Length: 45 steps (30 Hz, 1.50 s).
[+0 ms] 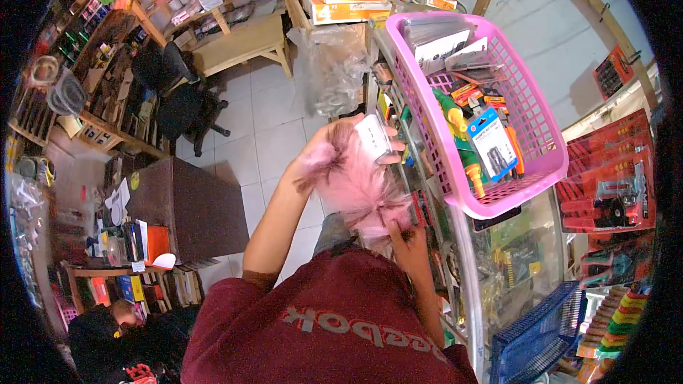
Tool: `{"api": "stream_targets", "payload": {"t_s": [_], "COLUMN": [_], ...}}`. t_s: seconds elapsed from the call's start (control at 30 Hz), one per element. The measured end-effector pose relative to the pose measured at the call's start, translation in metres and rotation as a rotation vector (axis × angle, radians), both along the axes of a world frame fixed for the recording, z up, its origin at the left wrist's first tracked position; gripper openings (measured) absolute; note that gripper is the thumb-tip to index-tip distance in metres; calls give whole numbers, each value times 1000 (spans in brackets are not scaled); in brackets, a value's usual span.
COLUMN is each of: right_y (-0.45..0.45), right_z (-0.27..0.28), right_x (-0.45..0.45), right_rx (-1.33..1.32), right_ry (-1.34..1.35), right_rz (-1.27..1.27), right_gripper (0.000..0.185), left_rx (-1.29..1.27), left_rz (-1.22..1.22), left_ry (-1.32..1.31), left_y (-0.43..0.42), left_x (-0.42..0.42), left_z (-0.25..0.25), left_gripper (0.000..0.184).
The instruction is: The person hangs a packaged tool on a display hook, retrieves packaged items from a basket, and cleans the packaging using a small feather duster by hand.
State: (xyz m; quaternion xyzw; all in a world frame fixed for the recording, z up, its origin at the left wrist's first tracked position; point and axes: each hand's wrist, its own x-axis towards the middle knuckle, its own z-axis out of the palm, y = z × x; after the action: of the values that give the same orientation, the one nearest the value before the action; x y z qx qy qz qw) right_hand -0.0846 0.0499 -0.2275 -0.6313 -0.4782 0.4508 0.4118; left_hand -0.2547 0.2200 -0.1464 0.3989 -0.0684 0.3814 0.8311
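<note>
A fluffy pink duster [366, 188] with dark streaks lies between my two hands, beside the glass display case. My left hand [331, 144] is raised, its fingers wrapped round a small white box [373, 136] with dark print, and pink fluff lies against the palm and wrist. Lower down, my right hand [404, 238] touches the lower edge of the pink fluff with its fingers bent; what it grips is partly hidden. A pink plastic basket [555, 160] holding green and yellow tools and packaged items stands on the case, right of my hands.
Orange-and-white boxes [350, 13] are stacked at the top, above a crumpled clear plastic bag [327, 64]. A blue basket [533, 334] stands at lower right. Left are a brown cabinet [196, 199], a black chair [196, 110] and a wooden bench [238, 46]. Red tool packs hang at right.
</note>
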Motion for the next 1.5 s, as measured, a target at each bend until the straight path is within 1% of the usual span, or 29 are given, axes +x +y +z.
{"api": "stream_targets", "payload": {"t_s": [0.1, 0.2, 0.23, 0.33, 0.4, 0.43, 0.47, 0.5, 0.53, 0.57, 0.6, 0.63, 0.67, 0.7, 0.8, 0.83, 0.9, 0.93, 1.0, 1.03, 1.1, 1.17, 1.2, 1.27, 1.3, 1.33, 1.4, 1.43, 1.5], "right_y": [4, 2, 2, 5, 11, 11, 12, 14, 14, 14, 16, 12, 4, 3, 0, 1, 2, 3, 5, 4, 3, -3, -3, -4, -4, -3, -2, 1, 11], "right_z": [7, 20, 20, 27, 38, 30, 14, 13, 17, 25, 31, 16, -14, -14, 4, 1, -8, -14, -20, -16, -6, -36, -37, -34, -24, -12, 9, 10, -9], "right_x": [-5, 15, 19, 23, 18, 14, 9, 3, 1, 1, 0, 2, 8, 8, 22, 25, 27, 27, 22, 17, 7, 16, 17, 9, 5, 9, 16, 15, 4], "right_rx": [158, -136, -171, -243, -247, -157, -67, 22, 0, -22, -44, -22, -2, 18, -103, -136, -198, -150, -53, -3, 99, -64, -146, 0, 74, 3, -143, -25, 202], "right_ry": [-102, -311, -338, -380, -362, -307, -252, -197, -253, -310, -367, -364, -362, -360, -445, -373, -230, -229, -226, -213, -187, -116, -81, 73, 150, -2, -301, -258, -66], "right_rz": [38, 223, 245, 284, 280, 238, 197, 156, 172, 188, 203, 194, 187, 180, 217, 167, 62, 67, 80, 37, -46, -136, -179, -277, -328, -190, 85, 81, -213], "right_gripper": [40, 42, 42, 42, 41, 42, 42, 42, 42, 42, 43, 43, 43, 44, 38, 38, 37, 40, 47, 47, 46, 44, 44, 44, 44, 44, 44, 43, 42], "left_rx": [-89, -433, -506, -510, -388, -326, -399, -471, -541, -550, -543, -535, -528, -532, -492, -526, -504, -490, -471, -462, -472, -492, -506, -515, -508, -501, -397, -344, -291], "left_rz": [27, 102, -26, 22, 144, 205, 101, -3, -107, -120, -78, -34, 11, -55, -73, -79, -42, -23, -72, -96, -64, -31, -17, 13, 30, 43, 38, 37, 33], "left_ry": [286, 322, 318, 332, 434, 484, 425, 365, 303, 309, 299, 288, 277, 261, 134, 81, 97, 104, 86, 78, 47, 43, 57, 97, 124, 151, 217, 250, 296], "left_y": [-1, 7, 20, 20, 10, 6, 9, 13, 17, 19, 17, 14, 12, 20, 26, 28, 28, 28, 35, 37, 36, 33, 32, 29, 26, 23, 16, 14, 20], "left_x": [-7, -14, -22, -27, -18, -15, -14, -13, -12, -15, -17, -19, -23, -30, -40, -41, -41, -42, -45, -46, -48, -51, -53, -53, -49, -45, -36, -33, -37], "left_z": [17, 19, 12, 10, 13, 14, 7, 1, -3, -5, 1, 7, 10, 12, 6, 3, 1, 1, -3, -3, -2, 1, 2, 6, 8, 10, 17, 19, 9], "left_gripper": [58, 54, 54, 54, 56, 58, 59, 60, 61, 63, 64, 65, 66, 67, 67, 66, 66, 66, 66, 66, 65, 65, 64, 62, 62, 61, 59, 58, 59]}}
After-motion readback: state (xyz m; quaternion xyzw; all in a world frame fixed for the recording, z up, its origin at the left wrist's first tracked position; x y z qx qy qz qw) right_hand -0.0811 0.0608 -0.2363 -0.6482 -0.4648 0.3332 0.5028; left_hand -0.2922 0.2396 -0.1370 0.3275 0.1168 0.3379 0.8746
